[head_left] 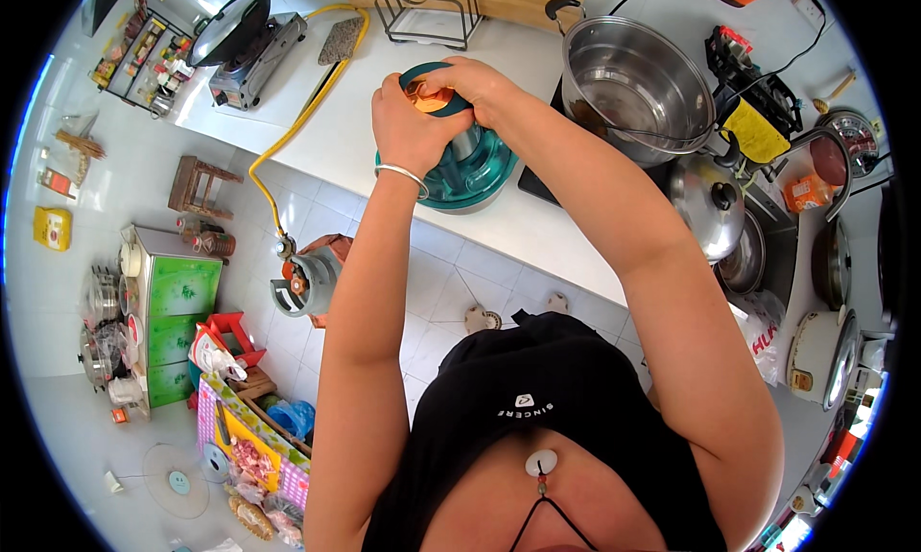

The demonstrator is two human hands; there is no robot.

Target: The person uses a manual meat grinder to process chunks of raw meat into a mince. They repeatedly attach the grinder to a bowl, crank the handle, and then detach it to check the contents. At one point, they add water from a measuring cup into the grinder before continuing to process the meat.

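On the white counter stands a teal kitchen appliance (pixel 470 178) with a see-through round bowl and a pale upright column in its middle. At its top is a dark teal ring-shaped part (pixel 419 73) with something orange (pixel 429 98) inside, which I cannot make out. My left hand (pixel 408 130), a bangle at the wrist, is closed round the near left side of this ring. From the right, my right hand (pixel 480 87) curls over its other side, thumb pointing inward. Both hands partly cover the ring and bowl.
Right of the appliance, a large steel pot (pixel 633 82) sits on a dark hob, with a lidded pan (pixel 705 202) nearer the sink. A wire rack (pixel 427 15) stands behind. To the left are a gas stove (pixel 254 63), a yellow hose (pixel 312 106) and a gas cylinder (pixel 305 283).
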